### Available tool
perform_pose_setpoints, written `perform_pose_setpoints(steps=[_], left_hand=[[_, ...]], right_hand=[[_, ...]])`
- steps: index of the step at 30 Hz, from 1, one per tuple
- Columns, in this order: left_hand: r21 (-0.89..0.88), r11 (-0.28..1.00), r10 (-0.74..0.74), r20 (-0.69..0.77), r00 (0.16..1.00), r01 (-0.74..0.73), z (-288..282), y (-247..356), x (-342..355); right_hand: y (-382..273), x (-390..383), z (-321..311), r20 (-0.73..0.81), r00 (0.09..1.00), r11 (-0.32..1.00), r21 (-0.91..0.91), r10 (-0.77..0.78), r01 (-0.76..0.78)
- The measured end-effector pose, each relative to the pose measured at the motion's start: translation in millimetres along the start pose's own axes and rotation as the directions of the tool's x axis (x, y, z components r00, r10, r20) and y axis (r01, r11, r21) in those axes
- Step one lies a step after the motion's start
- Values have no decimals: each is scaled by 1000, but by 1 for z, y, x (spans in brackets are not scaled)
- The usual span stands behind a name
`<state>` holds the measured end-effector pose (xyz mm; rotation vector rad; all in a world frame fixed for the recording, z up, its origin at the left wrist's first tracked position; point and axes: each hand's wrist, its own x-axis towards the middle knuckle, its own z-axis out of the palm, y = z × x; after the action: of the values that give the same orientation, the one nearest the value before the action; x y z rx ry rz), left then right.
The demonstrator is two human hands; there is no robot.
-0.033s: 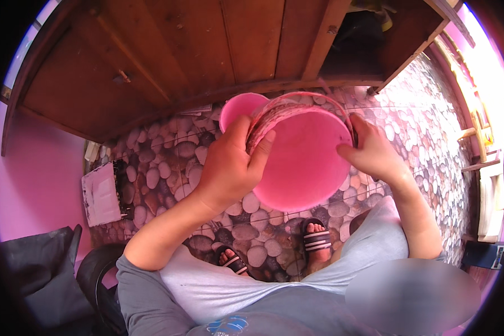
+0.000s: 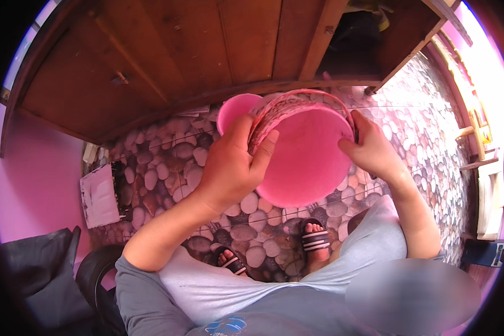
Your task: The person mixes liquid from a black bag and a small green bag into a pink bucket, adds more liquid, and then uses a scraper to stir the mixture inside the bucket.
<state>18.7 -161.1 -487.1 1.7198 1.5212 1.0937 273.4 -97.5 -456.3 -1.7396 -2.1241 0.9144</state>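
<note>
A pink bucket (image 2: 308, 162) is held up between my two hands, tilted so that its round, pink hollow faces me. Along its far rim runs a rough, woven-looking band, and a thin pink handle (image 2: 313, 91) arches above. My left hand (image 2: 238, 159) grips the rim on the left, thumb on the near side and fingers mostly hidden behind. On the right side, my right hand (image 2: 372, 145) pinches the rim near the handle's end, thumb inside. Just beyond my left hand stands a second, smaller pink container (image 2: 238, 110), partly covered by the bucket and hand.
A brown wooden cabinet (image 2: 196, 50) spans the far side, with an open dark compartment (image 2: 355, 50) at its right. Pebble-patterned flooring (image 2: 162, 173) lies below. My sandalled feet (image 2: 316, 241) are under the bucket. A white panel (image 2: 99, 196) leans at left, near a black chair (image 2: 98, 280).
The bucket has shifted slightly upward in the picture. Both hands keep the same hold on it.
</note>
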Motion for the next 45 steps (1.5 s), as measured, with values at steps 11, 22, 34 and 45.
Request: perform_pose_setpoints(steps=[11, 22, 34, 45], left_hand=[[-238, 967, 95, 4, 995, -92, 35, -31, 49], [-307, 939, -119, 130, 984, 154, 69, -63, 48], [-319, 862, -314, 271, 910, 393, 114, -116, 27], [-759, 499, -234, 347, 908, 418, 45, -88, 56]], right_hand=[[224, -1, 71, -509, 861, 998, 33, -27, 51], [228, 24, 125, -424, 876, 972, 59, 230, -226], [220, 33, 113, -289, 868, 896, 317, 403, -311], [65, 61, 75, -584, 754, 878, 141, -300, 458]])
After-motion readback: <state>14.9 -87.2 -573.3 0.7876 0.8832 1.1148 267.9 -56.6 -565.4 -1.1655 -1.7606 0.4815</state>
